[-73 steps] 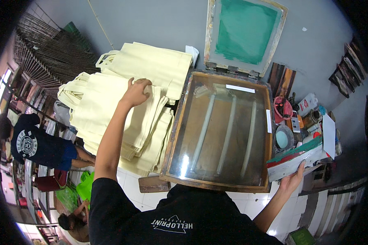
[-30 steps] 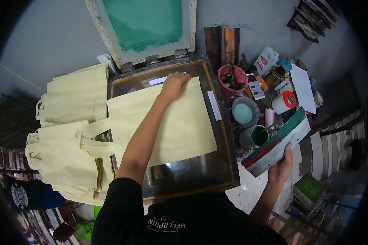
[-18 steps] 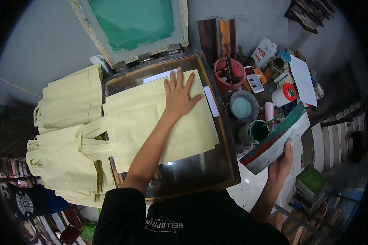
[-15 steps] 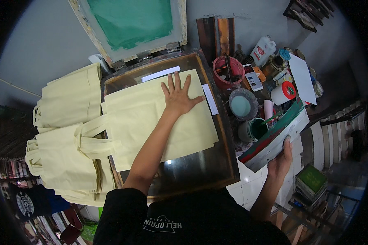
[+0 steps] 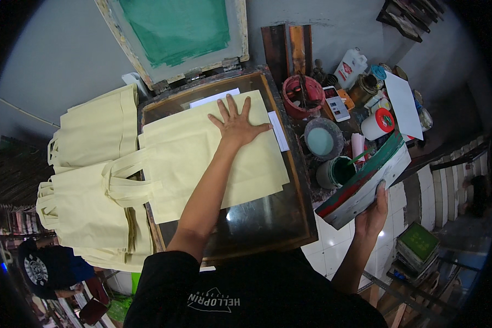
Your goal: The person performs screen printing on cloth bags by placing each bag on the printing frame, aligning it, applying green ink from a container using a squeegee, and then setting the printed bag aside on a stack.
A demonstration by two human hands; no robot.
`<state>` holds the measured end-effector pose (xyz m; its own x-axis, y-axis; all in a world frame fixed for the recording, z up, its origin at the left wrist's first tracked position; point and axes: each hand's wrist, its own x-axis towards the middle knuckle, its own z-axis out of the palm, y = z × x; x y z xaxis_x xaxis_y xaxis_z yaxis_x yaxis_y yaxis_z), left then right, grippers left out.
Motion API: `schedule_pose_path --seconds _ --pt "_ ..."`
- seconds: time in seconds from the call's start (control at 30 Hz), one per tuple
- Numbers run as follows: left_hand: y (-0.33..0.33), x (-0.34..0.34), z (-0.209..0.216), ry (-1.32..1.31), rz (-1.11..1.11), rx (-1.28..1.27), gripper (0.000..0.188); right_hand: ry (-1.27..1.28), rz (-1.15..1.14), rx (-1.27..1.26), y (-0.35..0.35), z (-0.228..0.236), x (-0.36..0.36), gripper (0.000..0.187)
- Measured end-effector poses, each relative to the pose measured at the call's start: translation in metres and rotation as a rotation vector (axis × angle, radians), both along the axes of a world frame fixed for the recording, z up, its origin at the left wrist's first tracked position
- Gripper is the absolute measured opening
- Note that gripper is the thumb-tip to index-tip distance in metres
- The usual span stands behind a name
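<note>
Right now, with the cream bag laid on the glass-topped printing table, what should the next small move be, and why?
Probably sweep the left hand outward to flatten the cream tote bag. It lies on the glass bed under the raised green screen, slightly askew, handles hanging off the left edge. The right hand already holds the squeegee.
</note>
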<state>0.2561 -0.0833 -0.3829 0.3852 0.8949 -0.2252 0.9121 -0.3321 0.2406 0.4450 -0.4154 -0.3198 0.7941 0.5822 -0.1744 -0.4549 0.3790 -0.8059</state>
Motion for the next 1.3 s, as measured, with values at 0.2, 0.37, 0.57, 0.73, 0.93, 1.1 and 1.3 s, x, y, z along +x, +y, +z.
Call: schedule_pose_path --seconds 0.2,0.37,0.57,0.73,0.93,1.1,1.3 --pt "0.003 0.001 -0.005 -0.044 0.017 -0.044 0.124 -0.015 0.006 0.017 -0.003 -0.001 0.002 0.052" --pt "0.003 0.002 -0.002 -0.058 0.024 -0.056 0.126 -0.016 0.011 0.019 -0.003 0.001 0.002 0.052" --pt "0.003 0.004 -0.001 -0.053 0.046 -0.079 0.127 -0.005 0.024 0.013 -0.005 -0.004 0.006 0.052" --pt "0.003 0.007 0.000 -0.046 0.059 -0.086 0.127 -0.009 0.007 -0.007 -0.004 -0.004 0.004 0.051" --pt "0.006 0.008 -0.002 -0.036 0.056 -0.086 0.129 -0.004 0.015 -0.042 -0.003 -0.001 0.003 0.052" --pt "0.010 0.010 0.002 -0.016 0.061 -0.107 0.131 -0.022 -0.007 -0.058 -0.004 -0.001 0.003 0.052" --pt "0.012 0.011 0.004 0.003 0.045 -0.117 0.134 -0.022 -0.005 -0.049 -0.010 -0.005 0.005 0.053"
